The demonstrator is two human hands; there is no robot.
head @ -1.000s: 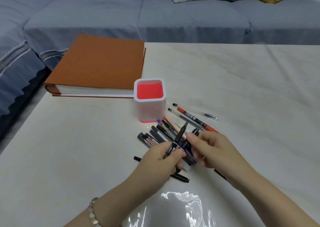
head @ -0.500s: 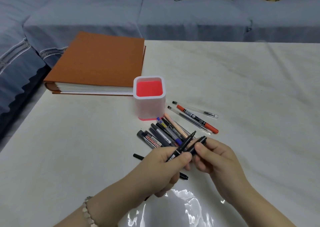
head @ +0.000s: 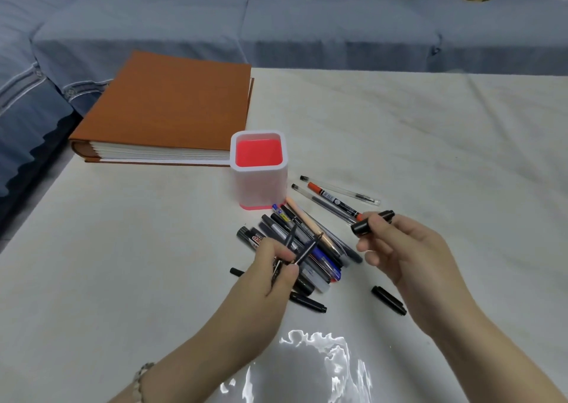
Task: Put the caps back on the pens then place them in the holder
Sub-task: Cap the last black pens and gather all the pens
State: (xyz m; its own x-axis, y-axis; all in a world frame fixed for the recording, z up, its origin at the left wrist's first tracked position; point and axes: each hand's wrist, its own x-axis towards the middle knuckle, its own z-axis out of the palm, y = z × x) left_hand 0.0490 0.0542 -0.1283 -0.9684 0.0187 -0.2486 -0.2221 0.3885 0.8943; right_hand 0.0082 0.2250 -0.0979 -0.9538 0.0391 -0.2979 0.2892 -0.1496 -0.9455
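Note:
A white pen holder [head: 260, 184] with a red inside stands in the middle of the table with nothing in it. Just in front of it lies a heap of pens [head: 310, 242]. My left hand [head: 270, 275] pinches two thin black pens [head: 296, 249] that cross each other above the heap. To the right, my right hand [head: 399, 249] grips a black cap [head: 370, 222] between thumb and fingers, apart from the pens. One loose black cap [head: 388, 300] lies on the table under my right hand, another black cap [head: 307, 301] under my left.
A thick orange album [head: 172, 107] lies at the back left, touching the holder's far side. Three more pens [head: 335, 198] lie to the right of the holder. A grey sofa [head: 307, 24] runs behind the table [head: 445, 156]. Glare shines on the near table edge.
My right hand has drawn away to the right with the black cap, away from the pens in my left hand. My left hand has stayed above the heap.

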